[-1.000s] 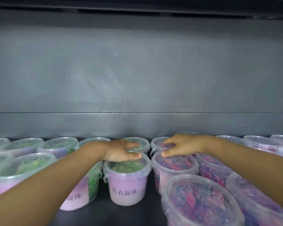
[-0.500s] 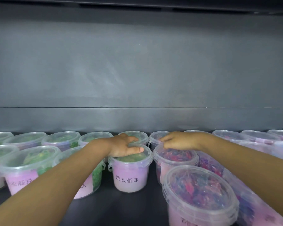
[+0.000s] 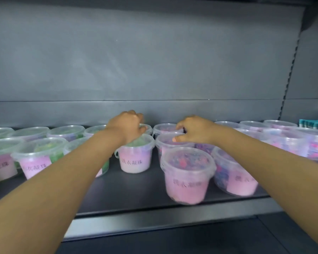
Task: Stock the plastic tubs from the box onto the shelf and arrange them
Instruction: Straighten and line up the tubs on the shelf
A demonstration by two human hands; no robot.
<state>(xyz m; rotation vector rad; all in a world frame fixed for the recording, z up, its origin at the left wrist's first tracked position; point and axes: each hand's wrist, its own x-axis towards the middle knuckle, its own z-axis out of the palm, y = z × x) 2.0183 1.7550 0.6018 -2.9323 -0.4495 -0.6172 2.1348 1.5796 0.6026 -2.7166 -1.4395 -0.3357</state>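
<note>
The left hand grips from above, fingers curled, the lid of a clear plastic tub of green contents. The right hand, apart from it, likewise grips the neighbouring clear plastic tub of purple contents. Both tubs stand mid-row on the dark grey metal shelf, among further lidded tubs left, right and nearer.

Your shot's dim, cool-toned. Soft light from above/front leaves a pale sheen mid-frame on the grey metal back panel. The clear plastic tubs w/ pink labels at lower right are motion-blurred, text smeared. Wide-angle bend leans the slotted grey upright at right; top corners darker.
</note>
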